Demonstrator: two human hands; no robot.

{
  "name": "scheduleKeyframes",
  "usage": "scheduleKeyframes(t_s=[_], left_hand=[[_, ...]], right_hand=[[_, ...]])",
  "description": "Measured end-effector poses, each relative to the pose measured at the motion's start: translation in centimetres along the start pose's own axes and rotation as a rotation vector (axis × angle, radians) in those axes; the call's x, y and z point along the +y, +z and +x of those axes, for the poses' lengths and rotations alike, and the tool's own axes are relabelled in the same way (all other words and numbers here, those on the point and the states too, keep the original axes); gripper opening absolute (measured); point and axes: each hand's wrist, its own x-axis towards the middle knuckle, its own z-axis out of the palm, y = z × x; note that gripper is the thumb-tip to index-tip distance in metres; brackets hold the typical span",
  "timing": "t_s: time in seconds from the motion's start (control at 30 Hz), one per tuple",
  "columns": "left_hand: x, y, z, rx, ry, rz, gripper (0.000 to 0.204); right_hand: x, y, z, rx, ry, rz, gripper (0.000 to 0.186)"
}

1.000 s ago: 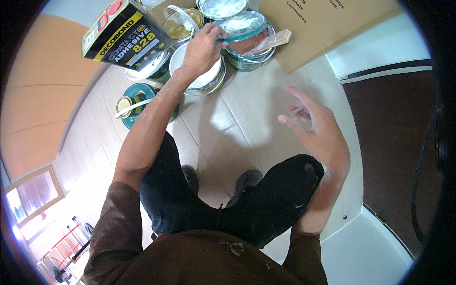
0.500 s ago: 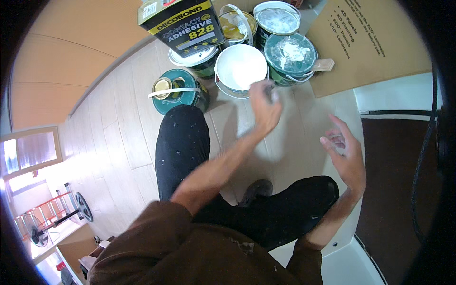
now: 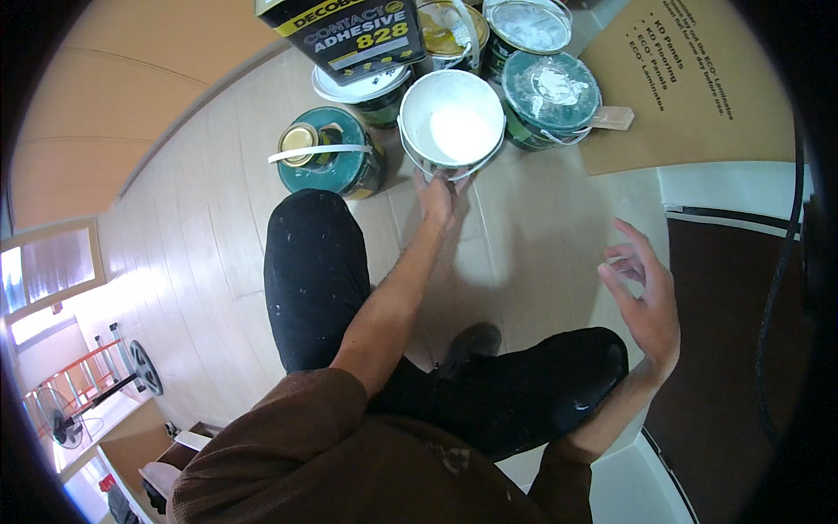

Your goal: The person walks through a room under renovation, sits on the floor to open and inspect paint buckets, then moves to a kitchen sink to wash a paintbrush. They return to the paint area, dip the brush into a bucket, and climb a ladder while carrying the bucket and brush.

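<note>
A white bucket (image 3: 452, 113) with a thin wire handle stands among several tubs, its pale inside facing up. My left hand (image 3: 438, 199) is at its near side, thumb and fingers closed around the lower edge by the handle; the fingertips are partly hidden below the rim. A small dark patch shows between the fingers, too small to name. My right hand (image 3: 646, 301) hangs over the right side with nothing in it, fingers loosely bent and apart. To the left of the bucket is a green-lidded tub (image 3: 349, 166) bearing a small gold-capped can (image 3: 299, 142).
A black and yellow metal can (image 3: 349, 39) sits on a white-lidded tub (image 3: 362, 85). Behind and right stand a yellow-stained tub (image 3: 445, 35), a grey-white-lidded tub (image 3: 528, 26) and a green tub (image 3: 552, 92) with a wooden piece (image 3: 613, 118). A cardboard sheet (image 3: 698, 131) lies right.
My left hand has moved left and down from above the bucket's near right rim to its near side, and closed there. My right hand stays nearly in place. The view has shifted slightly.
</note>
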Motion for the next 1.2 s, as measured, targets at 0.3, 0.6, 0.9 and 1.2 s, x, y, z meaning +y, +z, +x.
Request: scheduleKeyframes(t_s=[0.3, 0.6, 0.9, 1.2], left_hand=[[-1.5, -5.6, -0.8, 0.11, -0.157, -0.062, 0.033], [-1.0, -6.0, -0.6, 0.053, -0.149, -0.195, 0.035], [-1.6, -6.8, -0.7, 0.188, -0.194, -0.237, 0.029], [-1.5, -6.1, -0.4, 0.187, -0.193, -0.274, 0.032]], right_hand=[[-0.8, 1.0, 0.0, 0.003, -0.039, -0.032, 0.053], [-0.8, 1.2, 0.3, -0.002, -0.067, -0.064, 0.052], [-1.1, 1.4, 0.8, -0.014, -0.053, -0.056, 0.053], [-1.1, 1.0, 0.9, -0.041, -0.007, -0.027, 0.051]])
